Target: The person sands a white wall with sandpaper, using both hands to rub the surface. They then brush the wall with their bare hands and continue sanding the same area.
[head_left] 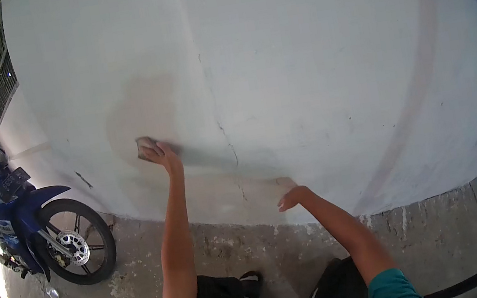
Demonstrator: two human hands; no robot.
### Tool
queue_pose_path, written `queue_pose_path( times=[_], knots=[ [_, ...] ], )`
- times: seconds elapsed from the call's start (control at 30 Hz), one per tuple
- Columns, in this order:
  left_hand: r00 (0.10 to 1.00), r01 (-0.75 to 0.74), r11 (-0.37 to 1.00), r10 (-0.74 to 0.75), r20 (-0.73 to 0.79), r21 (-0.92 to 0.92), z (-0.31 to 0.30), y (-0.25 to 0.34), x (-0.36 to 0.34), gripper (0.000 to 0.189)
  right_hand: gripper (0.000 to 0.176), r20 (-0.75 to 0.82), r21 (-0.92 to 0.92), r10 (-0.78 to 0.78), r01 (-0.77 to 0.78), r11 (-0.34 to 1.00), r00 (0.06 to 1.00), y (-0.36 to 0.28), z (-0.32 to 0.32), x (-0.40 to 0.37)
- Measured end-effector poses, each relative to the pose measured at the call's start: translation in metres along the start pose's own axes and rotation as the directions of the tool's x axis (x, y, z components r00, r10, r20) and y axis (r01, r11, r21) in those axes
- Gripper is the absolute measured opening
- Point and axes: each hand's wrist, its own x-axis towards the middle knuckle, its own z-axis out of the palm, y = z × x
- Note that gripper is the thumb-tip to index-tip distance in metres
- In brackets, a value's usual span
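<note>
My left hand (158,153) is pressed to the pale wall (300,66), fingers closed over a small brownish piece of sandpaper (143,145). Part of the sheet sticks out at the left of the fingers, and the rest is hidden under them. Lower and to the right, my right hand (292,197) is close to the bottom of the wall with nothing visible in it. Its thumb side points left, while the other fingers are blurred against the wall. Thin cracks (225,135) run down the wall between the hands.
A blue motorcycle (20,212) stands at the left, its front wheel (76,241) close to the wall. Rough concrete floor (449,235) meets the wall's base. A dark hose-like strip (465,284) lies at the lower right. My feet in dark sandals (251,284) are below.
</note>
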Motion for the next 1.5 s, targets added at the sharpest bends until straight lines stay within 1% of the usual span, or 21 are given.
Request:
queue_pose_path(
  times=[0.03, 0.07, 0.17, 0.23, 0.3, 0.5, 0.6, 0.7, 0.77, 0.83, 0.9, 0.93, 0.97, 1.0, 1.07, 1.23, 1.3, 1.37, 1.43, 1.47, 1.5],
  knots=[
    [0.993, 0.113, 0.977, -0.117, -0.010, -0.179, 0.002, 0.011, 0.006, 0.063, 0.061, 0.005, 0.001, -0.006, 0.006, 1.000, 1.000, -0.012, -0.003, 0.001],
    [0.994, 0.109, 0.978, -0.113, -0.011, -0.176, 0.004, 0.023, 0.010, 0.063, 0.060, 0.006, 0.023, -0.015, 0.015, 1.000, 1.000, -0.022, -0.012, 0.002],
    [0.989, -0.095, 0.995, 0.097, 0.115, -0.021, 0.018, 0.072, 0.014, 0.060, 0.058, -0.040, 0.094, -0.084, 0.087, 0.992, 0.996, -0.044, -0.031, 0.000],
    [0.909, -0.356, 0.926, 0.310, 0.280, 0.128, 0.034, 0.108, -0.008, 0.056, 0.056, -0.071, 0.149, -0.144, 0.153, 0.977, 0.987, -0.047, -0.025, -0.001],
    [0.833, -0.532, 0.833, 0.483, 0.271, 0.150, 0.056, 0.131, -0.042, 0.051, 0.055, -0.034, 0.091, -0.126, 0.128, 0.988, 0.992, -0.050, -0.014, 0.000],
    [0.605, -0.766, 0.597, 0.546, 0.580, 0.238, 0.063, 0.102, -0.126, 0.047, 0.054, -0.080, 0.120, -0.047, 0.057, 0.991, 0.996, -0.027, 0.030, -0.024],
    [0.653, -0.703, 0.691, 0.534, 0.537, 0.168, 0.050, 0.089, -0.129, 0.048, 0.054, 0.116, 0.001, -0.037, 0.037, 0.999, 0.993, 0.006, 0.063, -0.024],
    [0.748, -0.595, 0.795, 0.494, 0.444, 0.118, 0.047, 0.085, -0.115, 0.051, 0.051, 0.032, -0.028, 0.081, -0.080, 0.996, 0.996, 0.022, 0.067, -0.049],
    [0.896, -0.397, 0.908, 0.352, 0.271, 0.136, 0.045, 0.082, -0.100, 0.056, 0.051, -0.034, 0.063, 0.139, -0.137, 0.989, 0.990, 0.030, 0.067, -0.056],
    [0.941, -0.295, 0.950, 0.269, 0.207, 0.105, 0.041, 0.073, -0.080, 0.059, 0.050, -0.096, 0.130, 0.210, -0.197, 0.972, 0.973, 0.046, 0.064, -0.060],
    [0.974, -0.191, 0.980, 0.182, 0.132, 0.061, 0.036, 0.053, -0.057, 0.061, 0.050, -0.104, 0.082, 0.125, -0.117, 0.990, 0.987, 0.055, 0.066, -0.056],
    [0.999, 0.030, 0.999, -0.031, 0.022, 0.045, 0.034, 0.035, -0.044, 0.063, 0.050, -0.099, 0.088, 0.140, -0.131, 0.987, 0.985, 0.058, 0.068, -0.054],
    [0.966, 0.246, 0.969, -0.245, -0.078, 0.006, 0.031, 0.015, -0.031, 0.064, 0.050, -0.094, 0.097, 0.153, -0.144, 0.985, 0.984, 0.059, 0.066, -0.052],
    [0.967, 0.243, 0.970, -0.242, -0.083, 0.004, 0.024, -0.010, -0.018, 0.064, 0.050, -0.097, 0.092, 0.151, -0.142, 0.986, 0.984, 0.058, 0.062, -0.053],
    [0.900, 0.426, 0.854, -0.433, 0.045, -0.299, 0.005, -0.051, -0.003, 0.067, 0.052, -0.112, 0.043, 0.215, -0.211, 0.977, 0.970, 0.051, 0.054, -0.060],
    [0.694, 0.657, 0.622, -0.720, 0.021, -0.425, -0.014, 0.024, 0.004, 0.071, 0.052, -0.164, 0.043, 0.091, -0.085, 0.995, 0.982, 0.042, 0.019, -0.053],
    [0.910, 0.410, 0.840, -0.351, 0.219, -0.356, -0.022, 0.011, 0.026, 0.072, 0.052, -0.260, 0.079, 0.014, 0.007, 0.997, 0.966, 0.039, 0.012, -0.053],
    [0.963, 0.228, 0.944, -0.182, 0.201, -0.237, -0.014, 0.018, 0.045, 0.071, 0.053, -0.402, 0.098, -0.077, 0.127, 0.987, 0.913, 0.039, 0.014, -0.054],
    [0.979, 0.148, 0.945, -0.099, 0.177, -0.291, 0.008, 0.050, 0.042, 0.067, 0.053, -0.401, 0.110, -0.046, 0.098, 0.989, 0.915, 0.045, 0.018, -0.054],
    [0.981, 0.151, 0.942, -0.104, 0.166, -0.301, 0.016, 0.066, 0.032, 0.067, 0.053, -0.183, 0.053, 0.092, -0.084, 0.995, 0.979, 0.053, 0.020, -0.044],
    [0.983, -0.101, 0.991, 0.114, 0.141, -0.091, 0.026, 0.081, 0.020, 0.064, 0.053, -0.182, 0.038, 0.095, -0.090, 0.995, 0.979, 0.058, 0.023, -0.040]
  ],
)
